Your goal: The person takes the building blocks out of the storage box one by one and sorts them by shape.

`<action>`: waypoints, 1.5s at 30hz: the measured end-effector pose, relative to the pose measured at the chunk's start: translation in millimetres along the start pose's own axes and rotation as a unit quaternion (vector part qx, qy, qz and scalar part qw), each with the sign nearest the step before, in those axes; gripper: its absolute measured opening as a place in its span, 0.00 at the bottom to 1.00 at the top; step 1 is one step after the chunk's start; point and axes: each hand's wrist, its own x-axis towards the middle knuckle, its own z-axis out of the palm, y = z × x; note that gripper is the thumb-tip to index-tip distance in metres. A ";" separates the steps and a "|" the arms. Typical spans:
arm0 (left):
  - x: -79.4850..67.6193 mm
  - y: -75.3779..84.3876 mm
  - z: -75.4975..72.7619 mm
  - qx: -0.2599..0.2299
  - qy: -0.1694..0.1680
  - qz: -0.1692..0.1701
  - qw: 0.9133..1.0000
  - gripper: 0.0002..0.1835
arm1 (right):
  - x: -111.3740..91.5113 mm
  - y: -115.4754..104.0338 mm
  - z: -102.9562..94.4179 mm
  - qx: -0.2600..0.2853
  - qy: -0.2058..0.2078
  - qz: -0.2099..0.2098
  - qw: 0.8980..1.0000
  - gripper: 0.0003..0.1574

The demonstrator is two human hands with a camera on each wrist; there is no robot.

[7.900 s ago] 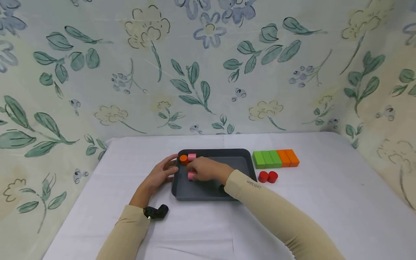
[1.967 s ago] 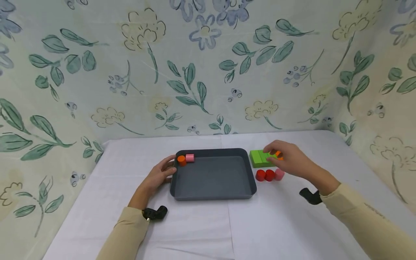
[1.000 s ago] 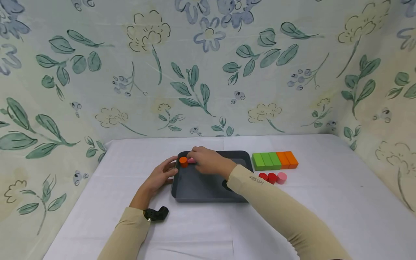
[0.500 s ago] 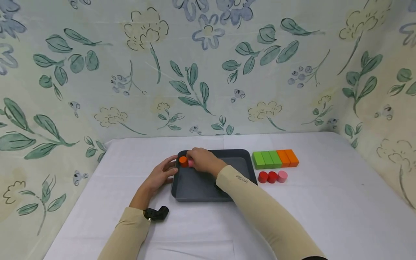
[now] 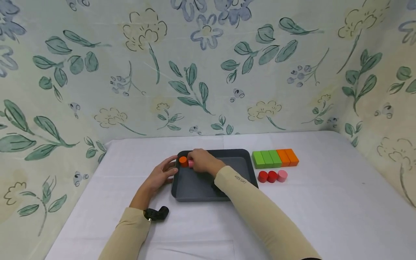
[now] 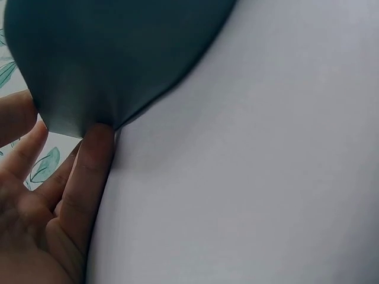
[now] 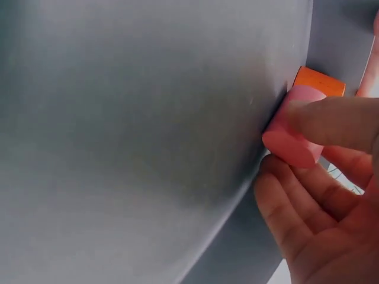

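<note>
My left hand (image 5: 161, 175) rests against the outer left wall of a dark grey tray (image 5: 208, 199). Its thumb and fingers are spread apart, touching the tray wall in the left wrist view. Inside the tray's back left corner, my right hand (image 5: 203, 161) pinches a small pink cylinder (image 7: 293, 133) between thumb and fingers. The head view shows only a little of that cylinder beside the fingers. An orange cylinder (image 5: 183, 161) stands just left of it, near the tray's left wall; in the right wrist view the pink one partly covers it.
Right of the tray lie several green blocks (image 5: 267, 159) in a row with two orange blocks (image 5: 287, 157). In front of these are two red cylinders (image 5: 272, 176) and another pink cylinder (image 5: 282, 176). A white cloth (image 5: 130, 144) covers the table. Behind hangs a flowered curtain (image 5: 208, 72).
My right hand left the blocks at the right and came back over the tray, taking hold of the pink cylinder, which shifted slightly toward me. A second pink cylinder moved from tray to table.
</note>
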 end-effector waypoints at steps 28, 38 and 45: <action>0.9 -0.2 -0.5 0.011 0.007 -0.021 1.000 0.34 | -29.4 29.4 -31.7 0.114 0.030 -0.019 0.993 0.13; 0.1 2.6 0.3 0.011 0.004 -0.018 1.000 0.34 | -72.3 39.2 -66.0 0.099 0.064 -0.067 0.991 0.13; 0.0 2.0 1.5 0.007 0.009 -0.025 1.000 0.34 | -101.7 51.2 -77.9 0.100 0.085 -0.076 0.988 0.15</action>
